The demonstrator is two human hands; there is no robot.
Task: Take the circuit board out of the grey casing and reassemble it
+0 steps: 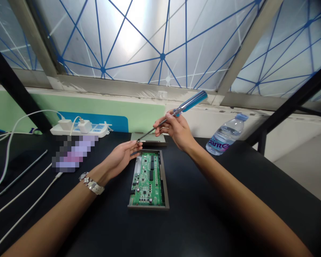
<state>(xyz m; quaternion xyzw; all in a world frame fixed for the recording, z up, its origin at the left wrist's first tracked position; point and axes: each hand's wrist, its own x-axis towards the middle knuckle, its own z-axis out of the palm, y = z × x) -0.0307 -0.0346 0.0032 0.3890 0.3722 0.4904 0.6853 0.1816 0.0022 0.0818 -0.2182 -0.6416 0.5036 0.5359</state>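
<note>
A screwdriver [190, 102] with a clear blue handle is held by its shaft in my right hand [178, 130], handle up to the right and tip down to the left. My left hand [123, 157] has its thumb and fingers pinched at the screwdriver's tip; a tiny dark piece seems to be there, too small to name. Just below and right of my left hand, a green circuit board [147, 178] lies in an open grey metal case [164, 185]. Behind it rests a flat metal cover [152, 143], partly hidden by my left fingers.
A white power strip [96, 129] with plugs and cables stands at the back left, near a blurred-out purple object [76, 153]. White cables [24, 207] run across the table's left side. A water bottle [227, 135] leans at the back right. Windows rise behind the black table [203, 221].
</note>
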